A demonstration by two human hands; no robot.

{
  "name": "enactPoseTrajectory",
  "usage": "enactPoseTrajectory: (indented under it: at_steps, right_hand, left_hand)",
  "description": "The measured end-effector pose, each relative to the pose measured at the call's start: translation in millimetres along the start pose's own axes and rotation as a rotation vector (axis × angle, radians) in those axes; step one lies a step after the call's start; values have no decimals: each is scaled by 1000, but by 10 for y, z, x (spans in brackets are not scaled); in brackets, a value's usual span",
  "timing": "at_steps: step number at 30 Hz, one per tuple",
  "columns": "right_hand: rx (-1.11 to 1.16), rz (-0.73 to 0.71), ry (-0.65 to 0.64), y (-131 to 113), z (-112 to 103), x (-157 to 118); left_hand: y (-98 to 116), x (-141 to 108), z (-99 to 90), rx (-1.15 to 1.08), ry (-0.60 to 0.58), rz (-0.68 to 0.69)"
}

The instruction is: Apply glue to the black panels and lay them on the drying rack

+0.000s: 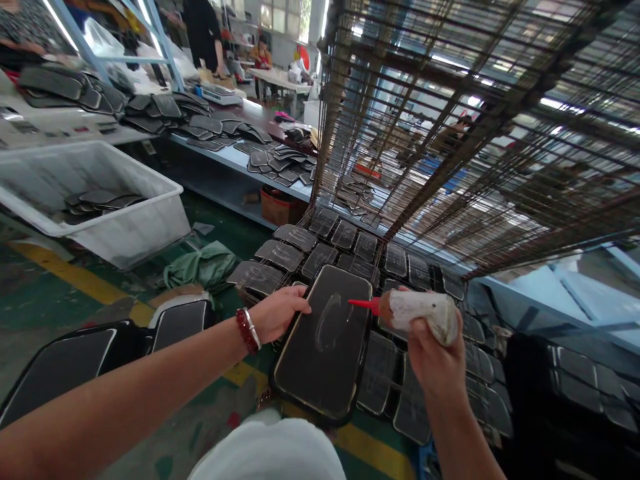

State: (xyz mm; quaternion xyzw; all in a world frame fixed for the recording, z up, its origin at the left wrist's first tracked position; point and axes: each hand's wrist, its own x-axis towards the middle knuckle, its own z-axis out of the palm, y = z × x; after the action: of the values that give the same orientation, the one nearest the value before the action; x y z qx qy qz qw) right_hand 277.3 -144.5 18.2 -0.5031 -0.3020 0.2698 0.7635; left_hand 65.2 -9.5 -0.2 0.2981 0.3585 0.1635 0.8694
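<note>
My left hand grips the left edge of a black rounded rectangular panel, thumb on its top face. A looped, shiny streak of glue marks the panel's upper middle, and a pale line runs around its border. In my right hand is a whitish glue bottle, lying nearly level with brown stains near its neck. Its red nozzle points left, over the panel's upper right part; whether the tip touches the surface I cannot tell. Similar panels lie in rows on the rack beneath and behind.
A tall wire rack slants over the right side. At left stands a white plastic bin with dark pieces inside. A green cloth lies on the floor, near more black panels. Worktables behind carry stacked pieces; other people are farther back.
</note>
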Motion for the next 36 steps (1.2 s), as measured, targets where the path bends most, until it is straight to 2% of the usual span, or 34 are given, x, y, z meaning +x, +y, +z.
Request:
enactPoseTrajectory:
  at_steps: [2, 5, 7, 9, 12, 15, 19, 22, 24, 27, 30, 32, 36]
  right_hand:
    - [5, 78, -37, 36, 46, -81]
    - [31, 297, -100, 67, 32, -210]
    - [75, 439, -9, 72, -45, -212]
    - [180, 519, 188, 78, -160, -147]
    - [413, 499, 439, 135, -358, -63]
    - [546, 475, 511, 275, -538, -167]
    - [638, 521, 547, 492, -736, -526]
    - [738, 540, 664, 570, -915, -746]
    - [767, 515, 742, 562, -1075, -798]
    - [721, 406, 797, 444, -1364, -688]
    - [588, 241, 793, 172, -1636, -370]
    - [548, 138, 763, -97, -1779, -92]
    - [600, -100, 579, -749, -2066, 433]
  left_hand:
    - [19, 23, -26, 16, 6, 1]
    - [52, 93, -107, 28, 23, 20]
    - [78, 145, -171, 24, 34, 36]
    - [98, 191, -225, 12, 47, 40]
    - [84, 277, -280, -26, 56, 27]
    - [0, 432, -319, -86, 51, 10]
    - [-187, 759, -352, -134, 50, -33]
    - [-352, 1007, -323, -124, 84, -51]
    - [-468, 1136, -268, -98, 99, -67]
    - [-635, 1283, -148, -15, 79, -104]
    - [-790, 1424, 0, 129, -16, -162]
    - [-890, 1525, 124, 210, -76, -198]
    - [-1066, 1719, 443, 283, -118, -223]
